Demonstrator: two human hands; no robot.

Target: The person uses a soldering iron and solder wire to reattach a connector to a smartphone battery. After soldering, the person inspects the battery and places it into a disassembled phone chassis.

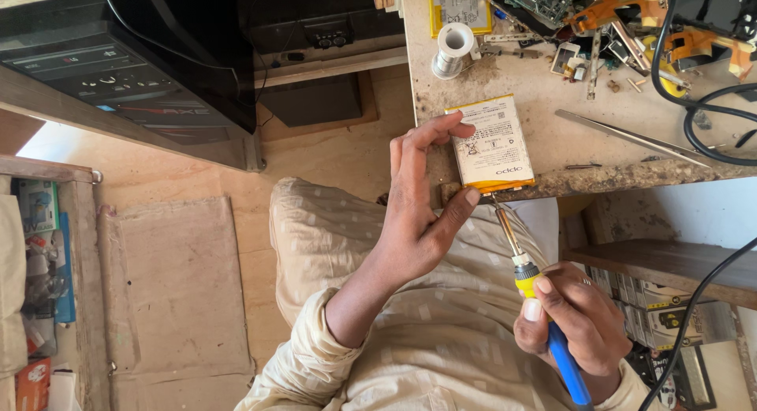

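Left hand (422, 210) is stretched forward from a bent wrist, palm turned sideways, fingers long and fairly straight. Its thumb (461, 206) and forefinger (438, 131) are spread apart and pinching at their tips, the other fingers lying alongside. The left forearm runs back bare into a rolled pale sleeve (315, 356). Right hand (572, 316) sits lower and nearer the body, curled in a closed pen-like grip, thumb pressed on top, knuckles bent, wrist tucked in.
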